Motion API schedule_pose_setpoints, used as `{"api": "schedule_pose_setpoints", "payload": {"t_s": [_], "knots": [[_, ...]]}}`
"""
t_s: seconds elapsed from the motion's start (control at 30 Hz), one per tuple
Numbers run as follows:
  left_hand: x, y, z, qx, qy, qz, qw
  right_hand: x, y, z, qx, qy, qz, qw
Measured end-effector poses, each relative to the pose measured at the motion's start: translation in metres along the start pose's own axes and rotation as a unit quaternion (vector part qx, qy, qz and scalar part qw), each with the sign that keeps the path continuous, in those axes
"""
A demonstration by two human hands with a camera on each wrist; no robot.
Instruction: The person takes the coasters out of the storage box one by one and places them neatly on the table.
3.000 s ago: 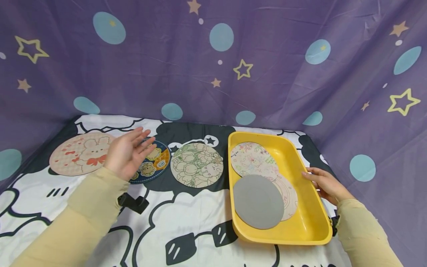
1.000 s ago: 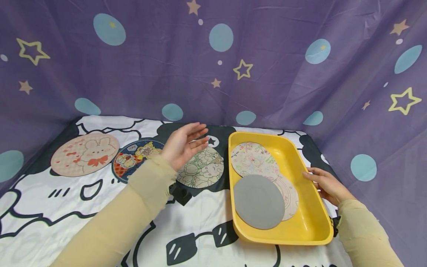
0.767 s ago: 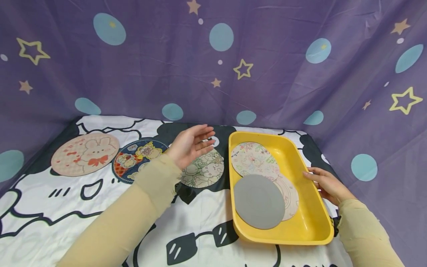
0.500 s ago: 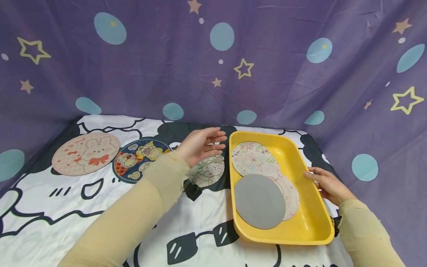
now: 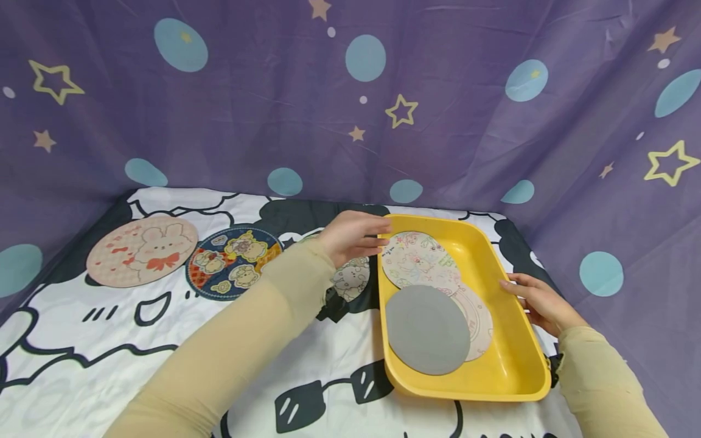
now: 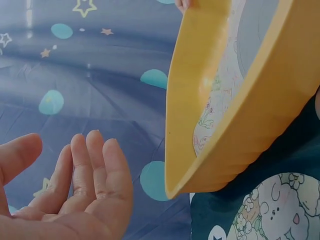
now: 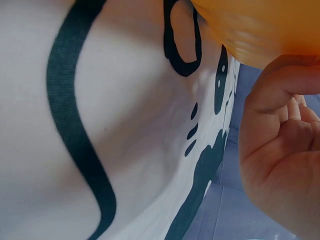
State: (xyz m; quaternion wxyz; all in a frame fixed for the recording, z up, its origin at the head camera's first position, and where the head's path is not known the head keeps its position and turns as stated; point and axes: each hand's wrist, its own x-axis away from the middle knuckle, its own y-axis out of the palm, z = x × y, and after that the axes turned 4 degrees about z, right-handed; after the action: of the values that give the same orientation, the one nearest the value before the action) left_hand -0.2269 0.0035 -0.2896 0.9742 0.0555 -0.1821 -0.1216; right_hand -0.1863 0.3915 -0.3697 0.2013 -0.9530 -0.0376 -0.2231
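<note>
Right of centre in the head view, the yellow tray [image 5: 517, 365] lies open side up, its long axis slanting from upper centre toward the lower right. At its right rim, the right hand [image 5: 543, 304] is clamped on the edge. Just beside its upper-left corner, the left hand [image 5: 353, 236] hovers, fingers loosely extended, thumb spread well apart from them.
</note>
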Motion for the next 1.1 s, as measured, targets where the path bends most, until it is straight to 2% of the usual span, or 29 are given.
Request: {"api": "schedule_pose_setpoints", "payload": {"t_s": [0.23, 0.4, 0.57, 0.9, 1.1], "knots": [[-0.009, 0.011, 0.002, -0.055, -0.003, -0.001, 0.9985, 0.000, 0.001, 0.000, 0.006, 0.003, 0.005, 1.000], [-0.015, 0.017, -0.002, -0.102, 0.001, -0.012, 0.9947, -0.001, 0.001, -0.001, 0.007, -0.001, 0.005, 1.000], [-0.020, 0.022, -0.007, -0.128, 0.005, -0.018, 0.9916, -0.001, 0.000, 0.000, -0.003, -0.006, -0.003, 1.000], [-0.029, 0.042, -0.013, -0.135, 0.001, -0.021, 0.9907, 0.000, 0.000, -0.001, -0.001, -0.002, -0.004, 1.000], [-0.035, 0.059, -0.018, -0.120, -0.003, -0.027, 0.9924, -0.001, 0.000, -0.002, 0.003, 0.000, -0.003, 1.000]]}}
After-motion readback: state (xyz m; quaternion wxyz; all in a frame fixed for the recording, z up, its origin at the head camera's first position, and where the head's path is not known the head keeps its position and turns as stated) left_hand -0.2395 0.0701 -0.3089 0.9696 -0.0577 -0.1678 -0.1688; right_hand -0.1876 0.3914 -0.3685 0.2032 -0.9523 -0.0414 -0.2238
